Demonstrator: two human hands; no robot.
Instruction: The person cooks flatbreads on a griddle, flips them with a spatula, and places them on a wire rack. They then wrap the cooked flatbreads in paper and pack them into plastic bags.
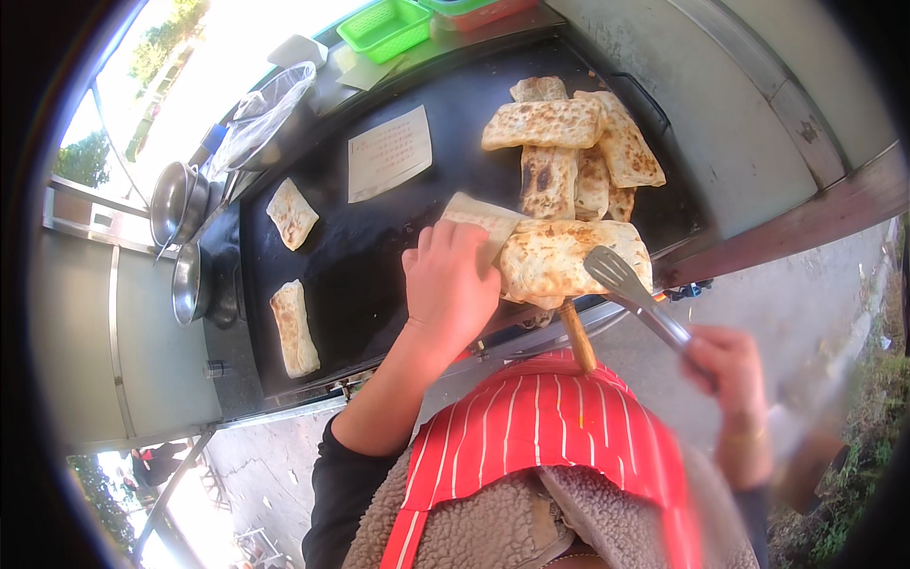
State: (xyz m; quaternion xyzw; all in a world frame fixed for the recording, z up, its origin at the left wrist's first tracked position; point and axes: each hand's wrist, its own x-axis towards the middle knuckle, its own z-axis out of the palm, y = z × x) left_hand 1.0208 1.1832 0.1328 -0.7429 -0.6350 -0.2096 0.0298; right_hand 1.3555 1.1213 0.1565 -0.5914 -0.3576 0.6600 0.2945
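Note:
My left hand (451,274) holds a printed paper bag (483,217) at the griddle's near edge, its fingers curled over the paper. A browned, folded flatbread (569,257) lies against the bag's right side; whether its end is inside is hard to tell. My right hand (732,370) grips the handle of slotted metal tongs (622,277), whose tip lies on that flatbread. Beneath the bread a wooden handle (577,338) sticks out towards me. Behind it several browned flatbreads (547,124) are piled on the black griddle (341,284).
Another printed paper bag (389,153) lies flat on the griddle. Two smaller flatbread pieces (293,213) rest at its left. Metal bowls (178,203) and a plastic-lined container (266,121) stand beyond the left edge, a green basket (386,30) at the back. A metal panel (697,92) borders the right.

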